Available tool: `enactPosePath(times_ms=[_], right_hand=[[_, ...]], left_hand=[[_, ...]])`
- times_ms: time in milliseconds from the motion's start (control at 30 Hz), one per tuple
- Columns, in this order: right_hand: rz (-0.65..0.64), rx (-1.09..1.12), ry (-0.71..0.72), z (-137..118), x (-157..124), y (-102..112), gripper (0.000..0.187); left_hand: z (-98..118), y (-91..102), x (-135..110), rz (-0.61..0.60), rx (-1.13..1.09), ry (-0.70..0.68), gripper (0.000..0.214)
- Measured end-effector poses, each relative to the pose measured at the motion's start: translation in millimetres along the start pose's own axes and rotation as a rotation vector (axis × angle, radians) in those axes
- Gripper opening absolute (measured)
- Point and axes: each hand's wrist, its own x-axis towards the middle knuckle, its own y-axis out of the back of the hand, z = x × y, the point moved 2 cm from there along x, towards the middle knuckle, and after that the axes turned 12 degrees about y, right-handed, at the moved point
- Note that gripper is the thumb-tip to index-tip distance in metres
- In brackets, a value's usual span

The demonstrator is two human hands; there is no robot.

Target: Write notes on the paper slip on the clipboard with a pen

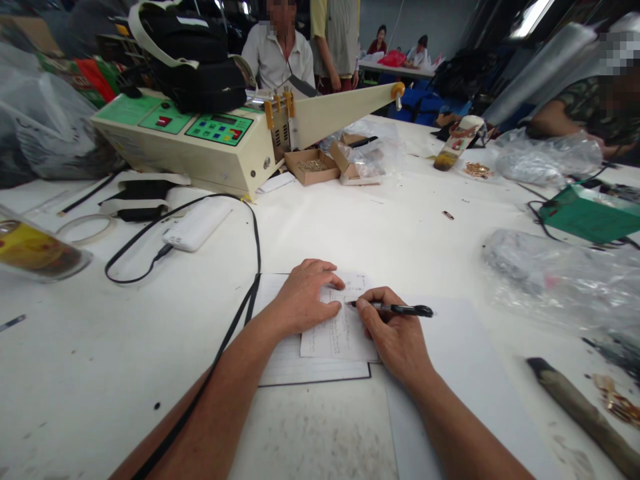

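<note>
My right hand (pixel 395 333) is closed around a black pen (pixel 400 309), whose tip rests on a small slip of paper (pixel 343 330) with handwriting on it. My left hand (pixel 305 297) lies on the left part of that slip, fingers curled down and pressing it flat. The slip sits on an open lined notebook (pixel 290 363) on the white table (pixel 350 220).
A cream machine (pixel 200 143) with a green control panel stands at the back left, a black cable (pixel 240 313) running from it past my left arm. A white power bank (pixel 195 227), cardboard boxes (pixel 313 167), plastic bags (pixel 565 280) and a green box (pixel 590 213) lie around. Other people sit across the table.
</note>
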Motion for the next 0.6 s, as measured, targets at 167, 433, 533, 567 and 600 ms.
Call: enactPosePath(times_ms=[167, 433, 533, 567, 600], right_hand=[[-0.002, -0.012, 0.007, 0.7, 1.4, -0.4, 0.026], [0.000, -0.016, 0.009, -1.2, 1.5, 1.0, 0.026], [-0.002, -0.015, 0.003, -1.9, 1.6, 0.7, 0.026], [-0.004, -0.011, 0.001, -1.8, 1.6, 0.6, 0.026], [-0.005, -0.008, -0.001, -1.7, 1.6, 0.4, 0.026]], left_hand=[[-0.5, -0.3, 0.1, 0.003, 0.002, -0.006, 0.028], [-1.1, -0.4, -0.1, 0.011, -0.001, -0.015, 0.027], [-0.7, 0.0, -0.1, 0.010, -0.002, -0.013, 0.027], [-0.7, 0.0, -0.1, 0.008, -0.004, -0.012, 0.027], [-0.7, -0.2, -0.1, 0.006, -0.005, -0.011, 0.027]])
